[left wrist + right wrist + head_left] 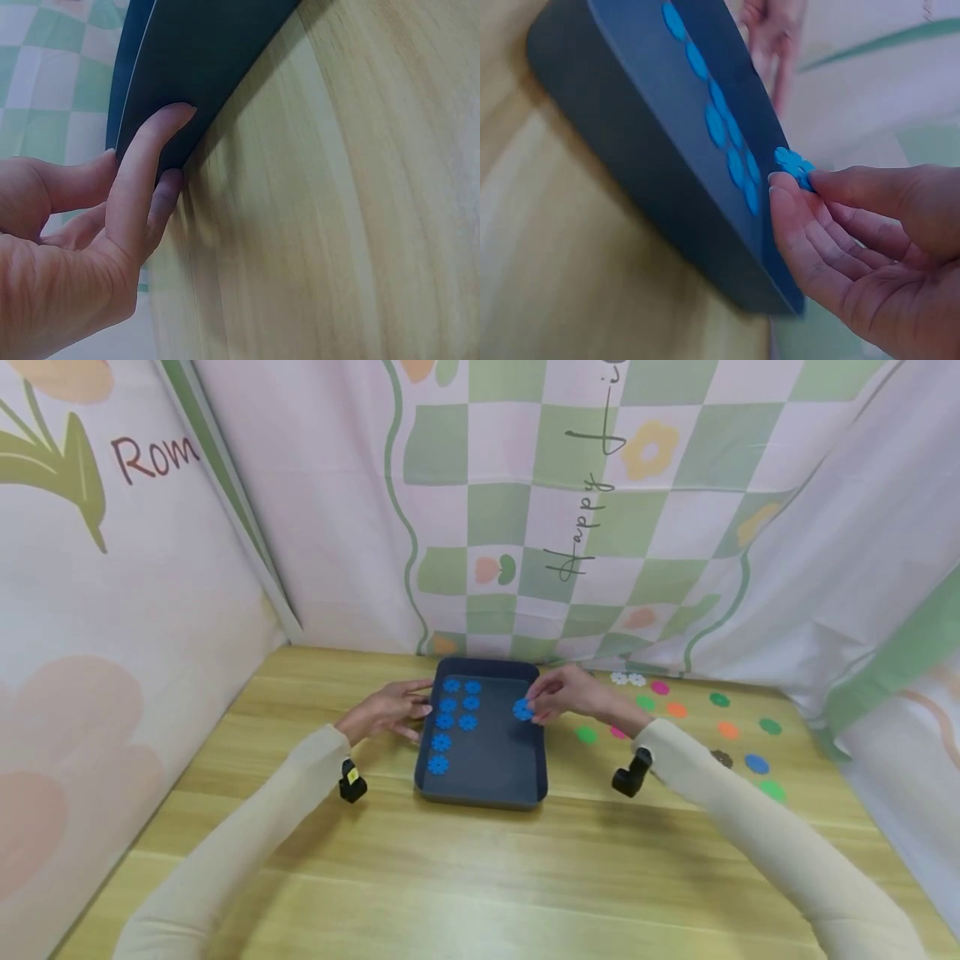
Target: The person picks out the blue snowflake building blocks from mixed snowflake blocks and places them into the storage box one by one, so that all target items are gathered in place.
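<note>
A dark grey rectangular tray [491, 768] lies on the wooden table. Flat blue flower-shaped discs [441, 742] sit in two columns along its left part. My right hand [566, 693] is over the tray's right edge. Between thumb and fingers it pinches one more blue flower-shaped disc [793, 166], held above the tray floor. My left hand [386, 708] is at the tray's left side, its fingers spread and loosely bent. In the left wrist view, the fingertips [176, 112] touch the tray's outer wall [202, 67].
Loose discs in several colours lie right of the tray, among them a blue one [757, 764], an orange one [727, 729] and white ones [618, 678]. My right forearm passes over some of them. A patterned curtain [502, 527] hangs behind the table.
</note>
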Tool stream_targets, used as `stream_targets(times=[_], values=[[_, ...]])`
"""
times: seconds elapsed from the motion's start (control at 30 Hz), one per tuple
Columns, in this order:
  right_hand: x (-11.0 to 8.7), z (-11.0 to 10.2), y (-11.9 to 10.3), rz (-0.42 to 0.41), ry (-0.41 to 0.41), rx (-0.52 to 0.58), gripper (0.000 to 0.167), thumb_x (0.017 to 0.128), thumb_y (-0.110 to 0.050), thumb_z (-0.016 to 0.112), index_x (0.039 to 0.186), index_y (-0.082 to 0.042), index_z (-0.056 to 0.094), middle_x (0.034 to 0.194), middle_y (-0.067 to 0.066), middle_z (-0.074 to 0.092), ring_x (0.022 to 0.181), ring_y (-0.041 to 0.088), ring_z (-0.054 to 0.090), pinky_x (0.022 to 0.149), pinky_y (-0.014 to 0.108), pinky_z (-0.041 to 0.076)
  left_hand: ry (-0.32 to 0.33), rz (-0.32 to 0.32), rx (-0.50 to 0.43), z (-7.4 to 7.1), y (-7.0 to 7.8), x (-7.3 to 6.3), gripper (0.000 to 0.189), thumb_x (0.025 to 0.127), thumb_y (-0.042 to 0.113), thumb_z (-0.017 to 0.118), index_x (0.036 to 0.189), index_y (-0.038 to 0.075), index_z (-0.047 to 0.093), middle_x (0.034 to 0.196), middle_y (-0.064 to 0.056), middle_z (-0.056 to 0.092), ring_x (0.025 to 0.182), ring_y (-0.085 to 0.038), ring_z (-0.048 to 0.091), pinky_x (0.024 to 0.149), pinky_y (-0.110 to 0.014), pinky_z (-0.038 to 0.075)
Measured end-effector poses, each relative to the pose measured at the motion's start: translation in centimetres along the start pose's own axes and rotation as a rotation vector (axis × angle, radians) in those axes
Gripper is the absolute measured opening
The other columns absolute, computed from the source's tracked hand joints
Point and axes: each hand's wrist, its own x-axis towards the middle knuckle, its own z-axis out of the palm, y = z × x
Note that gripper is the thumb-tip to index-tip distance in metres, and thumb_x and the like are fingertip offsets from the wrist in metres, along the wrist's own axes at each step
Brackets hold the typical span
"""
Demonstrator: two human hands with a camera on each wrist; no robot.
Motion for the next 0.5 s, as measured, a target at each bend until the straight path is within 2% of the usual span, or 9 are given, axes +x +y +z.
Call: stream_targets(times=[0.1, 0.27, 0.37, 0.5], values=[[1.3, 1.9, -0.5, 0.025, -0.047, 0.037, 0.017, 0.099, 0.006, 0.062, 0.111, 0.018, 0.068, 0.096, 0.028, 0.076, 0.085, 0.031, 0.078, 0.087, 0.053, 0.065, 0.001, 0.002, 0.003, -0.1, 0.0, 0.0, 0.068, 0.109, 0.001, 0.049, 0.169, 0.013, 0.019, 0.169, -0.027, 0.024, 0.15, -0.044, 0.039, 0.084, -0.042, 0.067], [3.0, 5.2, -1.3, 0.069, -0.096, 0.044, 0.013, 0.097, 0.009, 0.064, 0.104, 0.018, 0.071, 0.089, 0.027, 0.077, 0.077, 0.027, 0.078, 0.083, 0.049, 0.066, 0.007, 0.0, -0.001, -0.1, -0.1, 0.1, 0.068, 0.109, 0.001, 0.05, 0.169, 0.014, 0.02, 0.169, -0.026, 0.025, 0.15, -0.044, 0.039, 0.084, -0.042, 0.067], [3.7, 6.6, -1.6, 0.08, -0.107, -0.006, 0.011, 0.096, 0.009, 0.064, 0.1, 0.014, 0.073, 0.087, 0.025, 0.077, 0.074, 0.025, 0.078, 0.078, 0.045, 0.068, 0.01, -0.006, -0.009, -0.1, -0.1, 0.0, 0.068, 0.109, 0.002, 0.05, 0.169, 0.015, 0.021, 0.169, -0.025, 0.026, 0.149, -0.043, 0.041, 0.084, -0.042, 0.066], [4.2, 7.9, -1.7, 0.044, -0.105, -0.104, 0.01, 0.095, 0.007, 0.065, 0.094, 0.01, 0.075, 0.085, 0.02, 0.077, 0.069, 0.021, 0.076, 0.072, 0.041, 0.068, 0.011, -0.01, -0.019, 0.0, 0.0, 0.1, 0.068, 0.109, 0.001, 0.05, 0.169, 0.016, 0.021, 0.169, -0.025, 0.027, 0.149, -0.043, 0.042, 0.084, -0.042, 0.067]])
